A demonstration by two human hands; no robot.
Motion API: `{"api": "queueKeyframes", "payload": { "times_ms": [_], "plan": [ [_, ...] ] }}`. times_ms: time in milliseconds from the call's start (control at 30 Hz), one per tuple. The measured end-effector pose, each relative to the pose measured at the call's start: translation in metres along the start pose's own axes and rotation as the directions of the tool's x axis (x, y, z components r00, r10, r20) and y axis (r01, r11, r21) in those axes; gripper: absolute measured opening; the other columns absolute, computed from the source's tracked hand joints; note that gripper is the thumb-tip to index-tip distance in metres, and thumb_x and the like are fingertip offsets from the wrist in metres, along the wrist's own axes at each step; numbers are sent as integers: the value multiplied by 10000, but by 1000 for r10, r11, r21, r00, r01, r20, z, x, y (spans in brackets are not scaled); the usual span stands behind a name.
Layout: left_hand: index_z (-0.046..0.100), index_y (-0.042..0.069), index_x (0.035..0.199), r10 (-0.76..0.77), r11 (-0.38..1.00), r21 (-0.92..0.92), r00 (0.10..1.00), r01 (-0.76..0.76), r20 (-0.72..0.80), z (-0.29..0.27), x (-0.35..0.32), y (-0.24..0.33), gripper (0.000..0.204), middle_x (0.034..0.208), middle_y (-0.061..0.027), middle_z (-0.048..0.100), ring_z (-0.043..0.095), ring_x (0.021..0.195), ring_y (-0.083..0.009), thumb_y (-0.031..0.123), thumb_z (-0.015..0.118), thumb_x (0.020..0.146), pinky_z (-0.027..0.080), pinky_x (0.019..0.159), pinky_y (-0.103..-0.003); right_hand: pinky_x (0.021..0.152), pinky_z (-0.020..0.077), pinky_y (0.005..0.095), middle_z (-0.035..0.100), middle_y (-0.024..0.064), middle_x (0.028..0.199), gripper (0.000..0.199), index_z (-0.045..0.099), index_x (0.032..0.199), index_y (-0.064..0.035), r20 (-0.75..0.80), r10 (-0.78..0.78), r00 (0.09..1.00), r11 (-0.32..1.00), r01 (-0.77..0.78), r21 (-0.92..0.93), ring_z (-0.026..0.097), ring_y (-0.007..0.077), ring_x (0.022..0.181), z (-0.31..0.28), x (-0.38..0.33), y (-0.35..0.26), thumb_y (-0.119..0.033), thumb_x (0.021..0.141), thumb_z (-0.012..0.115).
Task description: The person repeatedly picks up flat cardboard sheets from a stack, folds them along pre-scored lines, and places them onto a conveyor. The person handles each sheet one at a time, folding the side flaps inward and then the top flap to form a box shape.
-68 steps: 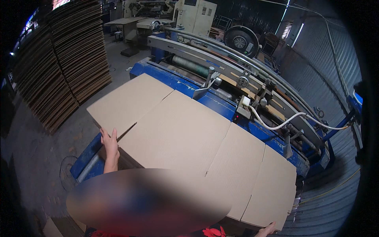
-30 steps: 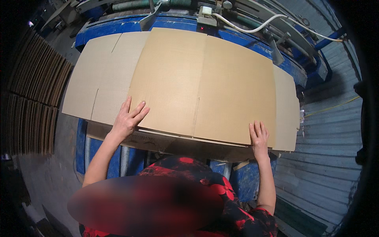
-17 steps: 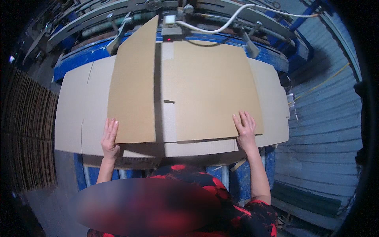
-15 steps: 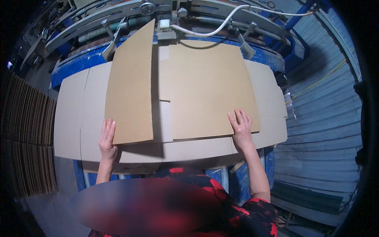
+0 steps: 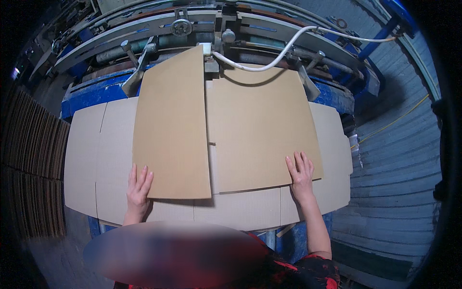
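The top cardboard sheet lies flat on a stack of cardboard sheets that rests on the blue machine. Its left flap is folded up and over. The left hand rests at the flap's lower left corner, its grip spread, fingers flat on the board, pinching nothing. The right hand presses the sheet's lower right corner, fingers likewise spread flat. A white hose curves over the machine's far end. Another pile of cardboard stands on the floor to the left.

Carton factory (box machine, cardboard stacks)
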State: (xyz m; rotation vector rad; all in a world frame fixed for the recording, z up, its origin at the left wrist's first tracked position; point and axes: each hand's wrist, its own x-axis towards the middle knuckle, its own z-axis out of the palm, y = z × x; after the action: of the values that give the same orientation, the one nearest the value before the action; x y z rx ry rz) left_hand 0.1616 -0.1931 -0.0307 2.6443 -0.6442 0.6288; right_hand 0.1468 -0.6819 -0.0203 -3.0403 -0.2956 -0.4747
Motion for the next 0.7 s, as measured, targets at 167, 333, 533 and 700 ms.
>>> {"api": "queueKeyframes", "payload": {
  "times_ms": [167, 333, 533, 700],
  "plan": [
    [586, 80, 1200, -59, 996, -65, 997, 61, 40, 22, 49, -33, 505, 1274, -129, 546, 401, 1247, -429, -48, 600, 712, 375, 1017, -475, 1012, 281, 541, 457, 181, 1318, 491, 533, 1269, -136, 64, 31, 997, 999, -31, 4, 386, 340, 1266, 8, 50, 11, 13, 805, 477],
    [587, 121, 1216, -50, 999, -10, 996, 51, 71, 57, 121, -84, 497, 1283, -120, 545, 439, 1215, -425, -25, 565, 741, 371, 1023, -461, 1029, 294, 475, 476, 179, 1298, 425, 564, 1234, -123, 28, 16, 999, 998, -18, 53, 412, 318, 1250, 38, 142, 32, -1, 839, 464],
    [472, 218, 1330, -88, 988, 141, 985, 67, 149, 90, 214, -130, 607, 1390, -96, 435, 348, 1288, -406, 9, 521, 762, 285, 1032, -576, 1009, 327, 457, 498, 187, 1274, 453, 552, 1252, -134, -39, 5, 999, 1000, -6, -25, 432, 335, 1227, 79, 238, 61, 7, 831, 466],
    [364, 210, 1398, -172, 983, 80, 982, 166, 75, 58, 182, -102, 561, 1435, -107, 357, 285, 1349, -299, 269, 550, 872, 231, 1029, -625, 989, 341, 460, 467, 240, 1278, 482, 522, 1230, -21, -91, -11, 996, 994, 20, 103, 435, 391, 1193, 51, 220, 85, 63, 755, 521]
  ]
}}
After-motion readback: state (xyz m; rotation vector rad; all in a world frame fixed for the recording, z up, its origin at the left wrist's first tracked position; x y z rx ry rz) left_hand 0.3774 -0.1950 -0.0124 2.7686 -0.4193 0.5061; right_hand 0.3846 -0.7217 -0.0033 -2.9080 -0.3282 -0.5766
